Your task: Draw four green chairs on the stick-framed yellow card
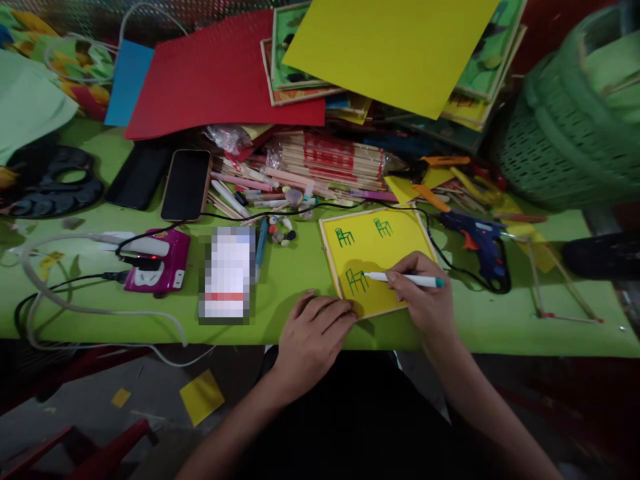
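Between the fingers of my right hand (425,293) is a white marker (411,279) with a green end, its tip at a green chair drawing at the lower left of a yellow sheet (400,257). Thin wooden sticks frame the sheet. Two more small green chairs are drawn along its upper part. My left hand (317,333) lies flat, fingers stretched out, on the green table (150,327), with its fingertips at the frame's lower left corner.
A blue glue gun (477,243) with a black cord lies right of the sheet. To the left are a pixelated phone (227,273), a purple power strip (165,263) and a dark phone (187,185). Behind are bundled sticks (320,160), red paper (215,80) and a green basket (565,127).
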`<state>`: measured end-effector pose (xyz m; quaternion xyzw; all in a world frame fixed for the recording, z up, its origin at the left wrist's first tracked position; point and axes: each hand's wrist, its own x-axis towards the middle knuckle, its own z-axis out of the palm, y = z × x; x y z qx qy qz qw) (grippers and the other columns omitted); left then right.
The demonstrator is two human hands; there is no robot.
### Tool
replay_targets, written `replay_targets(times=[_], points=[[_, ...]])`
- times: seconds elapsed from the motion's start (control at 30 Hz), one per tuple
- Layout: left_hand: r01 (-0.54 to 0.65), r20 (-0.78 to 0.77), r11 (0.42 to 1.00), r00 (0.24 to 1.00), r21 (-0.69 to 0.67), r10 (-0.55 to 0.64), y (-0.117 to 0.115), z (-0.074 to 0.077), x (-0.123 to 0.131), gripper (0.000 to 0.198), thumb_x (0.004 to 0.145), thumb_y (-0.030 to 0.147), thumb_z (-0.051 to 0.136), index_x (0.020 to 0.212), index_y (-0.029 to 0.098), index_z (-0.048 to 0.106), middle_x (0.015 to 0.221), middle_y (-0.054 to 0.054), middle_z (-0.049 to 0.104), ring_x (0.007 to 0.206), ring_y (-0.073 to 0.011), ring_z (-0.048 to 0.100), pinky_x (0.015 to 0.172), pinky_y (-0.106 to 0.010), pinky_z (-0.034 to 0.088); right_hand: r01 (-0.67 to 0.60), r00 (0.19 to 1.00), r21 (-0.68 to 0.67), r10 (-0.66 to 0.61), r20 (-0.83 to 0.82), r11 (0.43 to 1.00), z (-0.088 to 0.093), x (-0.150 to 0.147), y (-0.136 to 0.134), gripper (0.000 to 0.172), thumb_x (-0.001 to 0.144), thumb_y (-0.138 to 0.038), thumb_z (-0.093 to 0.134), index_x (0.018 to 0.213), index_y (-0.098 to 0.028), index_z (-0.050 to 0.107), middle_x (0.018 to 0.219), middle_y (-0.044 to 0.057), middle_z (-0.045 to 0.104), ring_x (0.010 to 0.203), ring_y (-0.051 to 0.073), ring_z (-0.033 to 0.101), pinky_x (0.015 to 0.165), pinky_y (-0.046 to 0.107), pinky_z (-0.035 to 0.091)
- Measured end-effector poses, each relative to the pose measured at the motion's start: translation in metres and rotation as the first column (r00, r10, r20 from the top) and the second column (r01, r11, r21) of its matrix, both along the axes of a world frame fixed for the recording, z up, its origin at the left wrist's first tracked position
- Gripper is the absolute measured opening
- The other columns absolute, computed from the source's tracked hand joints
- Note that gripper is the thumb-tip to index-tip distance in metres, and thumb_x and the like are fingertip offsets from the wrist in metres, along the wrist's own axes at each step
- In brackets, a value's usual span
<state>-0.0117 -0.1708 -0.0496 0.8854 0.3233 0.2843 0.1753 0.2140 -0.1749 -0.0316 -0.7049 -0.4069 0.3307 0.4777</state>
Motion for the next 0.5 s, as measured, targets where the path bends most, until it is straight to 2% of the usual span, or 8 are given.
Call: replay_targets(times=[0.5], points=[[-0.012,0.015,1.000,1.000,0.009,0.012,0.0006,0.0017,0.0001,0.020,0.094,0.017,0.063,0.111,0.024,0.071,0.117,0.002,0.076,0.109,-0.0172,0.064,0.109,-0.040,0.043,-0.053,0.999,-0.009,0.053,-0.001,0.999,0.0019,0.0003,-0.0027,0.017,0.080,-0.027,0.073,0.071,-0.022,0.059,0.056,-0.006,0.052,0.047,0.010,0.042,0.044,0.025,0.029]])
